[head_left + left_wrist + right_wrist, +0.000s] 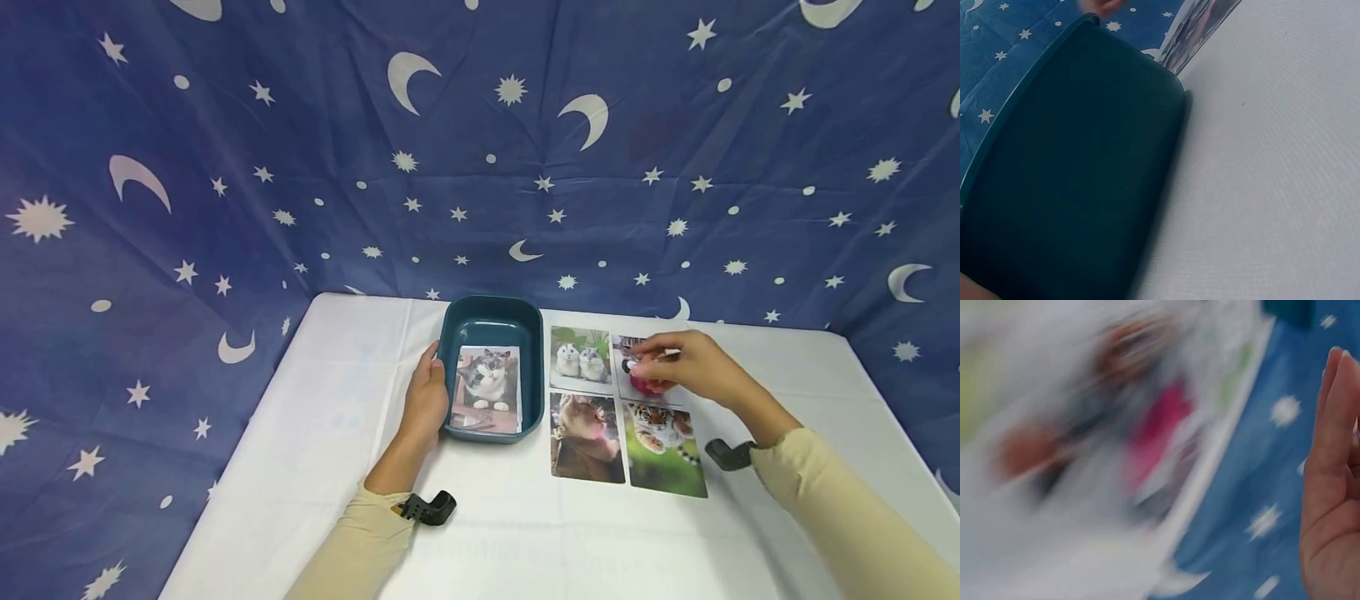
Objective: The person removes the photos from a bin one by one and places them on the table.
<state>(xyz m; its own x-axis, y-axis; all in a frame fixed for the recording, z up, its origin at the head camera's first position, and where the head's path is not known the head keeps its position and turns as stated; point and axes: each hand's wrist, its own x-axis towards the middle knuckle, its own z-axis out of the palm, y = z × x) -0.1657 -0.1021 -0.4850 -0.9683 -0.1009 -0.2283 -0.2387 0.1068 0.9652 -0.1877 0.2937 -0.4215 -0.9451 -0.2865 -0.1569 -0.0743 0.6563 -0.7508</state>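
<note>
A teal bin (491, 302) stands on the white table with a cat photo (486, 387) lying inside it. My left hand (429, 390) rests flat against the bin's left outer wall; in the left wrist view that wall (1072, 175) fills the frame. To the right of the bin lies a grid of photo cards: hamsters (580, 360), a brown animal (587, 437) and a tiger (663, 450). My right hand (639, 360) pinches the far right card with a pink patch (648, 384). In the right wrist view this card (1116, 456) is blurred beside my fingers (1335, 425).
A blue cloth with stars and moons (480, 167) hangs behind and on both sides of the table (337, 467). Black wrist mounts (429, 508) sit on both sleeves. Bare white tabletop (1272, 187) lies left of and in front of the bin.
</note>
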